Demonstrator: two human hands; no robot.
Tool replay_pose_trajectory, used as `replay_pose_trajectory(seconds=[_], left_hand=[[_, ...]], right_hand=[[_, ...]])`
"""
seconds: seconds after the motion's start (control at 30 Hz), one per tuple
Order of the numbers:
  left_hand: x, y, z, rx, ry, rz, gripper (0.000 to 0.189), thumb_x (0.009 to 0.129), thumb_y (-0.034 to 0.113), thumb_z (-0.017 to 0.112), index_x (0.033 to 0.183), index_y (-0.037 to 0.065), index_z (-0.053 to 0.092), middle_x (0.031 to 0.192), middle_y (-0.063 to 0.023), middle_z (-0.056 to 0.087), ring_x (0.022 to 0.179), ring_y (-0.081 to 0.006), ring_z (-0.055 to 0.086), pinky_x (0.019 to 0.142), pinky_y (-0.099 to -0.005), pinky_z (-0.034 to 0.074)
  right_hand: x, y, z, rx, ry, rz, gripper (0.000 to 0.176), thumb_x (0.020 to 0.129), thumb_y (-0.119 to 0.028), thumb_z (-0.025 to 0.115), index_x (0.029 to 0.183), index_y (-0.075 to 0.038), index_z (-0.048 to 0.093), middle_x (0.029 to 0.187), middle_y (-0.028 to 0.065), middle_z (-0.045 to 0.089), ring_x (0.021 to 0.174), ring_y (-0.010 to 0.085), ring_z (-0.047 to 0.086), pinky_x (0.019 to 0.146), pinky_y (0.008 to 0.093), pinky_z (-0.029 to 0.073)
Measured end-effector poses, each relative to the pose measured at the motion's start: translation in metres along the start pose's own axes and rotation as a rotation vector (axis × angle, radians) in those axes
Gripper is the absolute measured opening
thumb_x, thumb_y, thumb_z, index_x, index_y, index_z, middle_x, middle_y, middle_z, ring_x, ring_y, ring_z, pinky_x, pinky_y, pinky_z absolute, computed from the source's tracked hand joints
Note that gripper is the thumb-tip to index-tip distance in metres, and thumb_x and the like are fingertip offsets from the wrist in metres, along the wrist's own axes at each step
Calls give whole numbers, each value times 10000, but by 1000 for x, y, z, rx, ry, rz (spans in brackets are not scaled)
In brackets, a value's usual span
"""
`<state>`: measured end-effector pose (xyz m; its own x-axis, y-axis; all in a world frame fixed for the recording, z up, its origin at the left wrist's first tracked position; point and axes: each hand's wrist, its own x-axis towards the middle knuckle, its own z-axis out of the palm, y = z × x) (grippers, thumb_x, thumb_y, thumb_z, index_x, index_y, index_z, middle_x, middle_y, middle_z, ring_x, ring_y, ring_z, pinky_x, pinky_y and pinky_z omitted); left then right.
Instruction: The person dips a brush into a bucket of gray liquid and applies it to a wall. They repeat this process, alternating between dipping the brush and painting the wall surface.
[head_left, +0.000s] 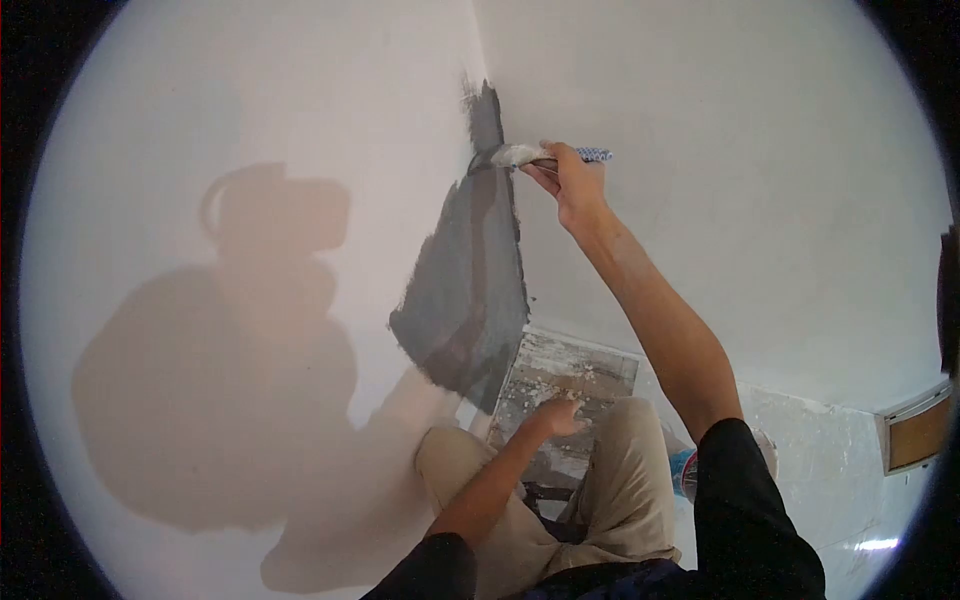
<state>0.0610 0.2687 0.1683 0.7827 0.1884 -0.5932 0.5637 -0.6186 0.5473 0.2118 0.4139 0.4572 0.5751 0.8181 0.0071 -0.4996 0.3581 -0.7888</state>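
My right hand is closed around a paintbrush with a blue-and-white patterned handle end. The brush head touches the wall corner, near the top of a dark grey coated patch. This patch is narrow at the top, widens downward and has a darker, wet-looking band along the corner. My left hand hangs over a paint-splattered board in front of my knees. Its fingers appear loosely apart and I see nothing in them; part of them is hard to make out.
White walls meet at the corner. A blue-and-red bucket stands beside my right leg, partly behind my arm. A brown panel in a pale frame is at the far right. My shadow falls on the left wall.
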Motion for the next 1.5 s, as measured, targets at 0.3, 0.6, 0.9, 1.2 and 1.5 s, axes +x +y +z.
replay_pose_trajectory(seconds=[0.3, 0.6, 0.9, 1.2, 1.5], left_hand=[[2, 1, 4, 62, 65, 48, 712, 850, 505, 511, 1341, 4, 394, 1310, -213, 471, 1217, -339, 447, 1022, -410, 370], [25, -13, 22, 80, 43, 18, 740, 864, 531, 478, 1406, 58, 304, 1403, -183, 374, 1280, -325, 379, 1055, -420, 332], [10, -5, 9, 46, -5, 37, 757, 856, 532, 493, 1403, 44, 304, 1406, -192, 366, 1293, -324, 365, 1068, -410, 317], [26, -16, 21, 29, 15, 14, 758, 845, 519, 520, 1385, 23, 329, 1377, -222, 392, 1273, -339, 390, 1047, -413, 341], [19, -12, 16, 46, -9, -14, 720, 862, 462, 524, 1384, 9, 320, 1357, -228, 414, 1256, -354, 404, 1041, -421, 349]], right_hand=[[13, -40, 41, 146, -104, -120, 269, 838, -59, 532, 1021, 137, 509, 993, 243, 572, 926, 298, 614, 836, 296, 562], [10, 3, 8, -12, 10, -63, 222, 830, -71, 554, 951, 114, 532, 913, 201, 598, 843, 286, 638, 782, 322, 581], [11, -62, 53, 174, -91, -196, 236, 831, -53, 541, 981, 129, 529, 906, 198, 598, 831, 278, 642, 810, 274, 562], [0, -6, 23, 36, 20, -61, 225, 825, -76, 557, 955, 107, 551, 918, 184, 619, 833, 267, 643, 795, 311, 559], [2, -68, 61, 188, -62, -239, 211, 823, -56, 545, 948, 113, 546, 926, 188, 599, 796, 284, 645, 793, 316, 564]])
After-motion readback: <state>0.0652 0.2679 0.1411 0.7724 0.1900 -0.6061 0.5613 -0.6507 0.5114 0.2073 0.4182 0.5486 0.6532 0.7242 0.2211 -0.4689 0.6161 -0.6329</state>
